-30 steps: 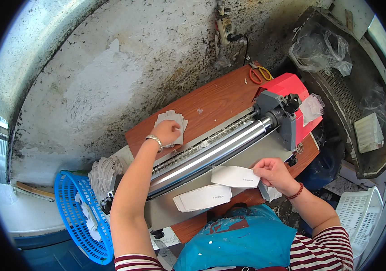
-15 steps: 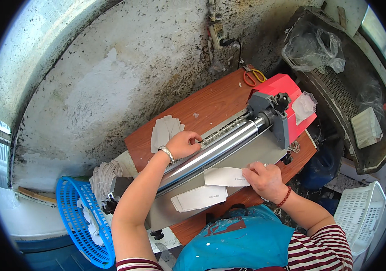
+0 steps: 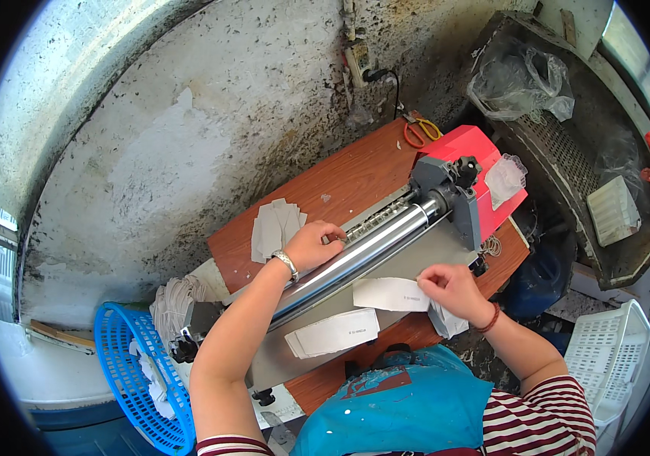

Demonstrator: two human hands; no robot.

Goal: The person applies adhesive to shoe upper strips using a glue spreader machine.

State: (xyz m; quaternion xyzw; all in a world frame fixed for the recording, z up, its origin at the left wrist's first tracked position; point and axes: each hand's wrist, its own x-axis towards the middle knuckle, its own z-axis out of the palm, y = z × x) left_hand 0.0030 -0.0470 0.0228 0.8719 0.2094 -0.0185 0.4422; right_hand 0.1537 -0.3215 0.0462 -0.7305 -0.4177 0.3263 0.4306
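A machine with a shiny metal roller (image 3: 370, 247) lies across the table. Just behind the roller is my left hand (image 3: 313, 243), its fingers loosely bent and thumb apart, with nothing visible in them. In front, my right hand (image 3: 453, 291) pinches the right end of a pale, curved card piece (image 3: 387, 295) over the machine's metal feed plate (image 3: 268, 361). A small stack of similar printed pieces (image 3: 332, 333) rests on that plate to the left. More pale pieces (image 3: 448, 323) show below my right hand. Beyond the roller, several loose pieces (image 3: 275, 226) lie fanned on the brown table.
The machine's red housing (image 3: 468, 144) stands at the roller's right end. Scissors (image 3: 420, 131) lie behind it. A blue basket (image 3: 123, 365) holds scraps at left, beside bundled string (image 3: 177, 304). A white crate (image 3: 606, 357) stands at right, below a dirty metal trough (image 3: 561, 163).
My right hand has moved slightly right and up, and the card piece has shifted right, away from the stack. Pieces below that hand have come into view. My left hand has barely moved.
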